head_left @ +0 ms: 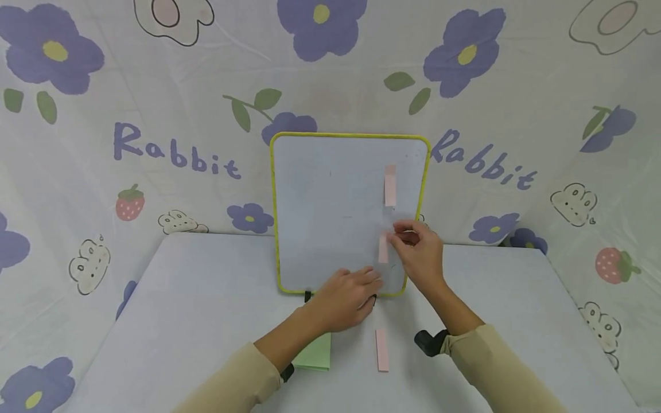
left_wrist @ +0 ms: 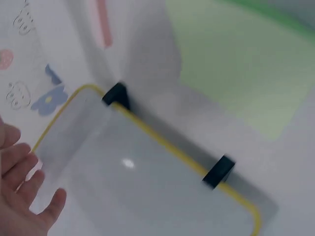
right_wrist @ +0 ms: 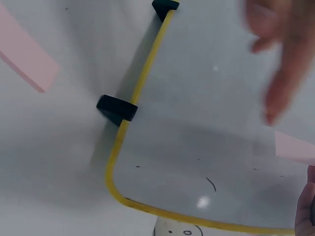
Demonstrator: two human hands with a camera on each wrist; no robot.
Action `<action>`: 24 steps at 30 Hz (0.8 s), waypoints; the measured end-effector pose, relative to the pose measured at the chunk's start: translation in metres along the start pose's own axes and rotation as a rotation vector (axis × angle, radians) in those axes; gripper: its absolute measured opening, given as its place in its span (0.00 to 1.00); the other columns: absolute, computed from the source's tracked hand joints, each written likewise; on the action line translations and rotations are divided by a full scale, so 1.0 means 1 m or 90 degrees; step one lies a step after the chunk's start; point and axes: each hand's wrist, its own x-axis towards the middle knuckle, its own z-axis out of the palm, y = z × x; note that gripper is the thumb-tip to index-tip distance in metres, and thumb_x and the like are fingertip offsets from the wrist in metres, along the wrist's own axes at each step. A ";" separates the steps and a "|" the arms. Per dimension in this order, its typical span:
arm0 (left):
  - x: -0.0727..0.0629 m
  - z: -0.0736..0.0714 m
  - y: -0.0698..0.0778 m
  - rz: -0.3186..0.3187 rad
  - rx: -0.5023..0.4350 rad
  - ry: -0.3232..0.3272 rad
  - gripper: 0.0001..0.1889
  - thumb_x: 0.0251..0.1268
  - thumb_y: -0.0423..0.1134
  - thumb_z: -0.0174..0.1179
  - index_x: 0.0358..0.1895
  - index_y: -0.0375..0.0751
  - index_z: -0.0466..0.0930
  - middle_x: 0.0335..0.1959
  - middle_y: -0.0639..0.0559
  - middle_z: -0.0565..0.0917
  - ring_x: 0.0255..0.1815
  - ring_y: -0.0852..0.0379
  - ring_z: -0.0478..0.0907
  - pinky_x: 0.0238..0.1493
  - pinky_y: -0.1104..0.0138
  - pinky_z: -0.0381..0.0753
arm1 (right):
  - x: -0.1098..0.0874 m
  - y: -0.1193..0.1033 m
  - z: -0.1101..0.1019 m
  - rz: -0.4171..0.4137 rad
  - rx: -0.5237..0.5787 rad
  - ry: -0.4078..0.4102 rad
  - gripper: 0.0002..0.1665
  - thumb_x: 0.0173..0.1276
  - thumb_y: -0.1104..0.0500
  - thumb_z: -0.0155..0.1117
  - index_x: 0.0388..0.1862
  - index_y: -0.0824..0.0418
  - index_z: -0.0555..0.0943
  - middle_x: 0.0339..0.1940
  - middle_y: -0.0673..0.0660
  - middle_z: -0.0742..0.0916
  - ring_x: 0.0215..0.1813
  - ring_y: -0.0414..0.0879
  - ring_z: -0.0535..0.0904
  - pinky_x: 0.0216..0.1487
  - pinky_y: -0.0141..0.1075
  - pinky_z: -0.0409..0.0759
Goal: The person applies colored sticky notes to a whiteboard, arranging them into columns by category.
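Observation:
A white board with a yellow rim [head_left: 330,218] stands upright on the table. My right hand [head_left: 420,252], thumb and index finger together, pinches the upper end of a pink sticky strip [head_left: 383,249] against the board's lower right part. Higher up, another pink strip [head_left: 390,189] hangs on the board. My left hand [head_left: 346,298] is in front of the board's lower edge, fingers extended toward the strip's bottom end. The left wrist view shows that left hand [left_wrist: 22,196] with its fingers spread; in the right wrist view it is blurred.
On the table lie a pink sticky pad [head_left: 382,350] and a green pad [head_left: 314,353], partly hidden by the left arm. Black clips [left_wrist: 219,171] hold the board's lower rim. Behind hangs a patterned cloth [head_left: 175,103].

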 end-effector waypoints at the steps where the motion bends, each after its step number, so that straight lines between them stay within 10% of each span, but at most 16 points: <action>1: 0.004 -0.005 -0.004 -0.001 0.016 0.027 0.18 0.70 0.40 0.56 0.60 0.43 0.81 0.63 0.52 0.80 0.67 0.54 0.74 0.52 0.56 0.79 | 0.001 0.000 0.000 -0.003 0.004 0.001 0.13 0.59 0.72 0.73 0.43 0.73 0.83 0.40 0.65 0.87 0.40 0.55 0.86 0.40 0.20 0.78; 8: 0.027 -0.025 -0.024 -0.034 0.111 0.109 0.23 0.70 0.39 0.56 0.67 0.40 0.76 0.70 0.51 0.74 0.73 0.52 0.67 0.60 0.52 0.72 | 0.008 -0.003 0.003 -0.027 0.006 0.000 0.13 0.58 0.73 0.73 0.42 0.73 0.83 0.39 0.66 0.86 0.39 0.57 0.86 0.39 0.19 0.77; 24: 0.043 -0.024 -0.035 -0.033 0.206 0.070 0.26 0.71 0.42 0.53 0.71 0.42 0.71 0.74 0.52 0.68 0.76 0.52 0.61 0.68 0.49 0.65 | 0.019 -0.006 0.004 -0.055 -0.033 0.003 0.14 0.58 0.73 0.73 0.43 0.73 0.83 0.41 0.66 0.87 0.40 0.57 0.87 0.41 0.21 0.78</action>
